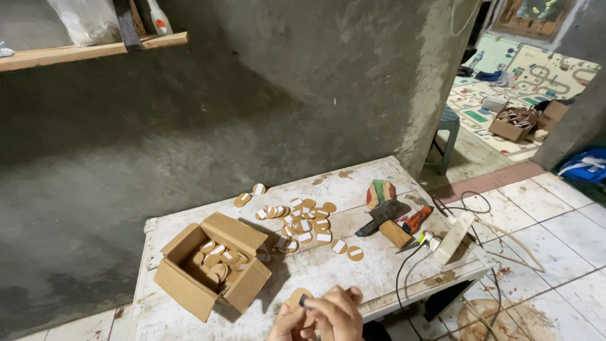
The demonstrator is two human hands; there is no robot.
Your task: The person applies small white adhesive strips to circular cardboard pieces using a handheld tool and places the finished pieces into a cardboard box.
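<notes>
Brown wooden disc [299, 295] is being pinched between the left hand [288, 324] and right hand [336, 314] at the table [353, 281] edge, near the open box [211, 265] for easy reach.

A cardboard box [211, 265] is sitting at lower left on the table [353, 271], holding discs. Loose discs [303, 222] are lying right of it, toward centre. A hatchet [386, 221] is resting further right, a power strip [453, 237] beyond it.
</notes>
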